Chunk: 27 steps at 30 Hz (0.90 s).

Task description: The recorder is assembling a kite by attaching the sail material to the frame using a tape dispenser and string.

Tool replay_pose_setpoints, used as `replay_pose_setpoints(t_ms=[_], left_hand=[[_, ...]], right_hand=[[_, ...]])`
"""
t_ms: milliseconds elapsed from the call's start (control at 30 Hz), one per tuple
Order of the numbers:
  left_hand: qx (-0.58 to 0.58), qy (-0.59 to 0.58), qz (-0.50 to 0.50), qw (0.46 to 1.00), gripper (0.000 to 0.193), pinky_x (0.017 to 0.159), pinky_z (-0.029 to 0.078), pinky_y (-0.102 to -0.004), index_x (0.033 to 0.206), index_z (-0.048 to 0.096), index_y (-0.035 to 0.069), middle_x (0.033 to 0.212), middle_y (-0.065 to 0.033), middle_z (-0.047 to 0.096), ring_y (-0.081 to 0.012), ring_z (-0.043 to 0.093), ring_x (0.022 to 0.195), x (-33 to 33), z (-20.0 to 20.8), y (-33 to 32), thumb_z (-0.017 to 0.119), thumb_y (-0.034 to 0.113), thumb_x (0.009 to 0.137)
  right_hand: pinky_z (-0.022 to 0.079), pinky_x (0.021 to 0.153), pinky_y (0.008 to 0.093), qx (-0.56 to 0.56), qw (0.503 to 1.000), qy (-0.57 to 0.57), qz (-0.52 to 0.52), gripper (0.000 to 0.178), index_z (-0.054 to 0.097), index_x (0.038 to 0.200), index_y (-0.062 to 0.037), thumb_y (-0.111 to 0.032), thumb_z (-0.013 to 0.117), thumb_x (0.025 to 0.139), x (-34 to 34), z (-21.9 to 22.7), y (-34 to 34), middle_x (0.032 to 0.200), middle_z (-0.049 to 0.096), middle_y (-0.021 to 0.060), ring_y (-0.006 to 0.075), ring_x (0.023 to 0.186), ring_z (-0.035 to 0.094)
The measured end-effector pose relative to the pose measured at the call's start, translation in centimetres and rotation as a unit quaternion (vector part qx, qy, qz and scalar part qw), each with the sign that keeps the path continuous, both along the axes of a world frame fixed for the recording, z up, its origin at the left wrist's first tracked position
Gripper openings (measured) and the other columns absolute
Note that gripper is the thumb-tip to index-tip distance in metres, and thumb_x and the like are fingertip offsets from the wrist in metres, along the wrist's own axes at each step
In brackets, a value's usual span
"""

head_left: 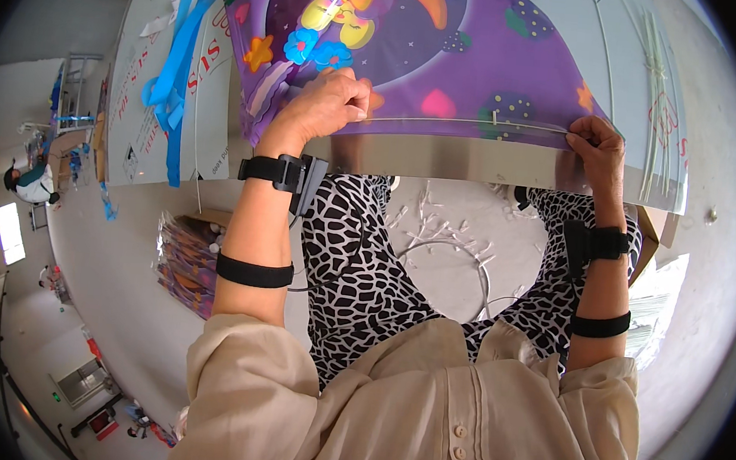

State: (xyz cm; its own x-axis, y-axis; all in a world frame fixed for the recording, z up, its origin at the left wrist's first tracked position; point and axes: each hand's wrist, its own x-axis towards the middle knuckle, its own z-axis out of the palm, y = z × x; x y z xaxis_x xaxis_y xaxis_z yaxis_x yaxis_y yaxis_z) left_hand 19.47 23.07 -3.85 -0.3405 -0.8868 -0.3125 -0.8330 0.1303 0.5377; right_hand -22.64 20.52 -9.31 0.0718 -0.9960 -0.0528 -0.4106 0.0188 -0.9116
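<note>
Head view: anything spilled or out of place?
Yes: small, thin white pieces lie scattered on the pale grey floor between black-and-white-patterned trouser legs, possibly dropped. Flat blue strips lie jumbled on the left of the pale printed worktop.

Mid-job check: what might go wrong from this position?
The thin white strip runs between the left hand and right hand; if either grip loosens, it could shift out of line.

The purple sheet looks slack and rippled near the left hand, so a crease might get trapped.

Blue ribbons lie loose on the table, left of the sheet, and might tangle with it if it shifts that way.
</note>
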Motion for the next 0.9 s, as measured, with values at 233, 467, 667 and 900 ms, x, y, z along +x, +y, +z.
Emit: replay_pose_setpoints(t_ms=[233,467,667,900], left_hand=[[-0.035,0.008,0.038,0.999,0.014,0.078,0.047,-0.0367,0.07,0.059,0.006,0.081,-0.007,0.056,-0.0259,0.055,0.091,-0.5,-0.3,0.7,0.072,0.002,0.066],[-0.034,0.002,0.086,0.996,0.029,0.072,0.043,-0.0348,0.069,0.047,0.003,0.076,-0.0068,0.048,-0.0233,0.048,0.072,-0.6,-0.2,0.2,0.076,0.003,0.065],[-0.066,-0.01,0.11,0.992,0.037,0.063,0.039,-0.0353,0.07,0.044,0.003,0.071,-0.0077,0.046,-0.0237,0.046,0.068,-0.6,-0.3,0.1,0.08,0.006,0.063],[-0.053,-0.013,0.062,0.997,0.035,0.072,0.045,-0.041,0.069,0.047,0.002,0.074,-0.0157,0.053,-0.0328,0.053,0.078,0.3,0.4,0.1,0.081,0.006,0.059]], right_hand=[[0.045,0.067,0.0208,0.008,1.0,0.009,0.001,0.012,0.064,0.083,0.0,0.005,0.068,0.072,-0.3,-0.2,-0.1,0.076,0.055,-0.0013,0.0059,0.07,0.054],[0.044,0.066,0.0204,0.02,1.0,-0.005,0.001,0.012,0.065,0.083,-0.0003,0.004,0.069,0.072,-0.4,-0.4,-0.2,0.074,0.055,-0.0019,0.0056,0.068,0.053],[0.043,0.064,0.0205,0.012,1.0,0.027,-0.003,0.013,0.065,0.082,-0.0017,0.004,0.069,0.071,0.2,0.4,-0.2,0.071,0.056,-0.0025,0.0055,0.066,0.051],[0.045,0.066,0.0219,0.02,1.0,-0.001,0.004,0.012,0.065,0.082,-0.0027,0.001,0.07,0.071,-0.9,-1.0,-0.4,0.072,0.059,-0.0015,0.007,0.069,0.057]])
